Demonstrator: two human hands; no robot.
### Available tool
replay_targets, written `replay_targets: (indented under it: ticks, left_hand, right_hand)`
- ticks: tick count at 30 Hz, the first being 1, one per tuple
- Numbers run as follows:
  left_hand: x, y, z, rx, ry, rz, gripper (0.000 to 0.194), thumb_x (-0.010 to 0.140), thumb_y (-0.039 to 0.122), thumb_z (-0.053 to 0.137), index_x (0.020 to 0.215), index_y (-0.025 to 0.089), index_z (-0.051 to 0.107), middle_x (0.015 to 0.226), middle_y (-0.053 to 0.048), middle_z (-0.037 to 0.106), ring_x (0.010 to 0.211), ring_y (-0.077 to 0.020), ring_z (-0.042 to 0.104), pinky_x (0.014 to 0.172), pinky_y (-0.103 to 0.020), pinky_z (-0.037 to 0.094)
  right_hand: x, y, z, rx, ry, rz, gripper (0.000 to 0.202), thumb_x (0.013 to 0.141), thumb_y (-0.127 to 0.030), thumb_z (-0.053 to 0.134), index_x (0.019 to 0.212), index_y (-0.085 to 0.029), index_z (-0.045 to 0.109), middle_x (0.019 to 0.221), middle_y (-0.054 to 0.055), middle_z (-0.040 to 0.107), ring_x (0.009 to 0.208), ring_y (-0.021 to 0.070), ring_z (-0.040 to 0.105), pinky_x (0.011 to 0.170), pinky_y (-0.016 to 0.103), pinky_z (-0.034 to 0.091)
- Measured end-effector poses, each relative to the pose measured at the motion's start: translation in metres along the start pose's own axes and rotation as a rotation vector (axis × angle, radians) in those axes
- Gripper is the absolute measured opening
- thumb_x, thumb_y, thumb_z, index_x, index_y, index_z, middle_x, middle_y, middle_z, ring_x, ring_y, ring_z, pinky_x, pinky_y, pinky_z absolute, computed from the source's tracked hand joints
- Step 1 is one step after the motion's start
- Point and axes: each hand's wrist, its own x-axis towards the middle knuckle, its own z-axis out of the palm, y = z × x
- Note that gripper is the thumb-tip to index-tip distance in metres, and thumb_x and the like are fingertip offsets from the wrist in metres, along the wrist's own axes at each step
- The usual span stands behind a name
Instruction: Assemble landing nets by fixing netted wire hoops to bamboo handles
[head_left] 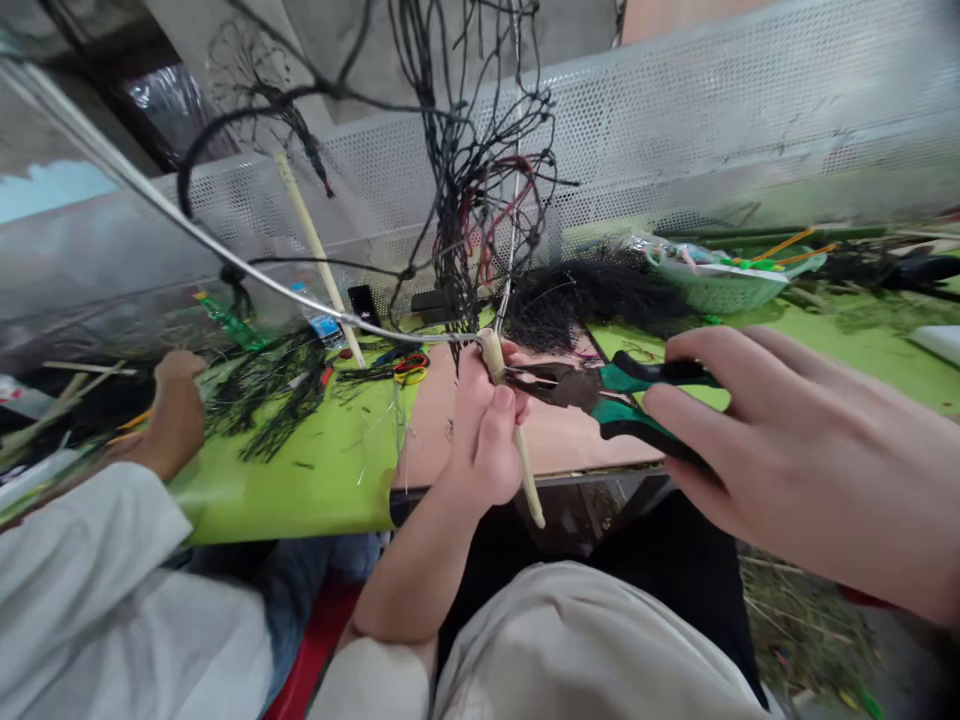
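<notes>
Soft, even light — sheen on the green cover (300,495); edges stretched, blurred.

No text can be read: the blue label (328,328) on the bottle (312,306) is too small

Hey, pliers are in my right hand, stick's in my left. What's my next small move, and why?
Perhaps gently squeeze the pliers: your right hand holds their spread handles, their tips are at the upper part of the stick, near the silver wire, and your left hand grips the stick.
</notes>
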Motion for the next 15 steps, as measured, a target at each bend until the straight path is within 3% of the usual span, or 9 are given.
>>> replay_targets:
  ticks: [15]
  left_hand:
    - [0.0017, 0.0027, 0.0038, -0.101, 0.001, -0.014, 0.034, 0.09, 0.054, 0.062, 0.107, 0.025, 0.056, 0.082, 0.003, 0.045, 0.057, -0.0057, 0.039, 0.051, -0.02, 0.037]
  right_hand:
    - [-0.0061, 0.0054, 0.0057, 0.002, 0.008, 0.052, 0.009, 0.081, -0.023, 0.059, 0.089, -0.021, 0.061, 0.105, 0.016, 0.051, 0.095, 0.0329, 0.054, 0.072, 0.044, 0.051]
